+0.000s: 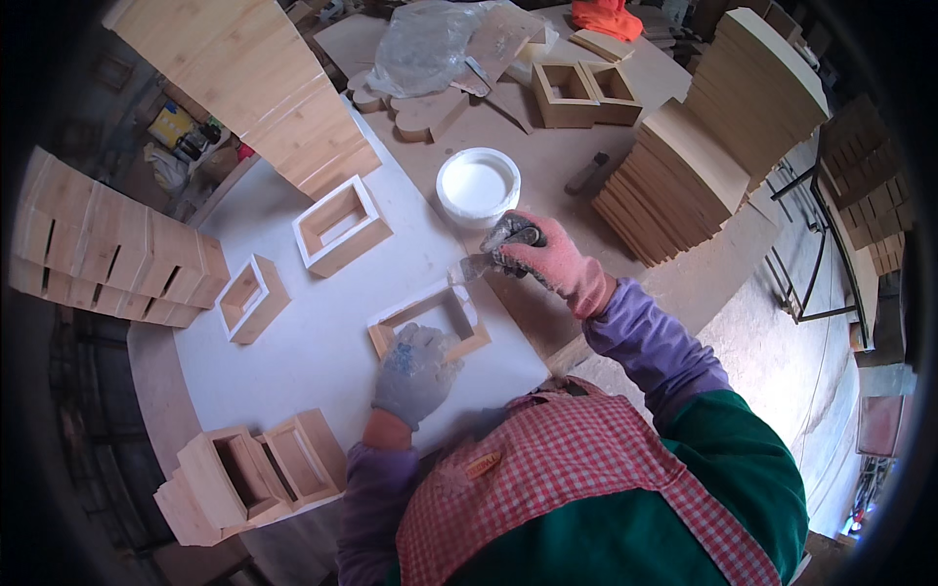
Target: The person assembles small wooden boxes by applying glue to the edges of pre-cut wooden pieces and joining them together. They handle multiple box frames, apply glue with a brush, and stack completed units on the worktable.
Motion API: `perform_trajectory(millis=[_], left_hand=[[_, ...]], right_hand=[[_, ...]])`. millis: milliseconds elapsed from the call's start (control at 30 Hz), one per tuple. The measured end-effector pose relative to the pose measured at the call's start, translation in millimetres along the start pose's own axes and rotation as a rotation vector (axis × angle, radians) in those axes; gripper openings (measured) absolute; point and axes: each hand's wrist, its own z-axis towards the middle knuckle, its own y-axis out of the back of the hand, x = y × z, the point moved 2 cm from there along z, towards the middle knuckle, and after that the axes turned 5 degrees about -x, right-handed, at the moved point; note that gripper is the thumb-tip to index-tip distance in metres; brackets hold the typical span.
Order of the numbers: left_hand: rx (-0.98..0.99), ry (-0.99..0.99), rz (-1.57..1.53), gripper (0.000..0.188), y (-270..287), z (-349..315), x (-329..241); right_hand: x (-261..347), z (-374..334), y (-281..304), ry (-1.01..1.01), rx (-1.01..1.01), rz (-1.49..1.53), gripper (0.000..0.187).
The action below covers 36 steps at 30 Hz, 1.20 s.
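A small rectangular wooden frame (pixel 472 342) lies on the white board in front of me, with a pale wet-looking coat along part of its rim. My left hand (pixel 418 369), in a greyish-white glove, is closed over its near side. My right hand (pixel 552 256), in a pink glove with dark, smeared fingers, grips a flat-ended hand tool (pixel 473 268) with a dark handle. Whether its flat end is a blade or bristles I cannot tell. That end is at the frame's far right corner. Just beyond my right hand stands a round white tub (pixel 479 180) holding white stuff.
Two more wooden frames (pixel 342 225) (pixel 251 298) stand on the white board (pixel 303 366). Tall wooden stacks (pixel 264 98) (pixel 117 239) rise at the left, thin-board piles (pixel 674 181) at the right. Several boxes (pixel 259 469) sit near left. Clear plastic (pixel 430 44) lies at the back.
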Motion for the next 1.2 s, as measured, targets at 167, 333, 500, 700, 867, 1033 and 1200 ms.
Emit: perform_trajectory(millis=[167,333,500,700,867,1033,1200], left_hand=[[-0.021,-0.040,0.041,0.028,0,-2,0],[-0.018,-0.039,0.017,0.026,-3,0,1],[-0.054,-0.052,-0.001,0.025,-4,-2,3],[-0.002,0.009,-0.040,0.025,1,3,0],[0.086,0.087,0.053,0.031,16,3,-11],[0.237,0.297,0.112,0.042,18,3,-14],[0.020,0.568,-0.250,0.056,12,14,-9]], right_hand=[[18,-23,-1,0.085,0.193,-0.269,0.025],[30,-49,-4,0.135,0.153,-0.320,0.019],[38,-67,-4,0.119,0.421,-0.363,0.016],[23,-19,-1,-0.028,0.201,-0.230,0.027],[19,51,1,-0.097,0.053,-0.128,0.019],[26,74,17,0.023,-0.204,0.039,0.027],[34,79,33,0.099,-0.222,-0.342,0.035]])
